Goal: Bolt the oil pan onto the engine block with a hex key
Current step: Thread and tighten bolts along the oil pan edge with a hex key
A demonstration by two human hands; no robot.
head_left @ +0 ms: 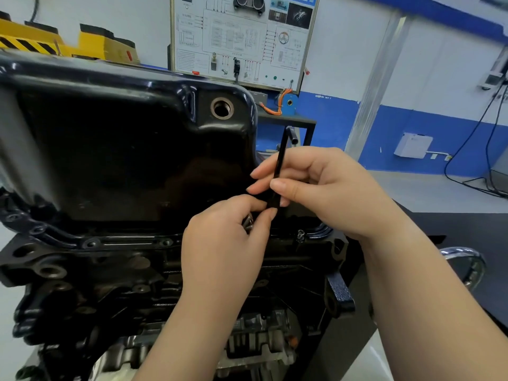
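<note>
A glossy black oil pan (115, 149) sits on top of the dark engine block (115, 281), its flange dotted with bolt holes. My right hand (327, 188) pinches a black L-shaped hex key (281, 155) held nearly upright, short leg at the top. My left hand (228, 243) holds a silver bolt (248, 223) between thumb and fingers, right under the key's lower tip. Another bolt (300, 234) stands in the flange just right of my hands. The key's tip is hidden behind my fingers.
A round drain hole (222, 108) shows near the pan's upper right corner. Behind stands a wiring diagram board (242, 37); yellow equipment (68, 39) is at the back left. A dark bench (467, 232) with a chrome part (467, 265) lies to the right.
</note>
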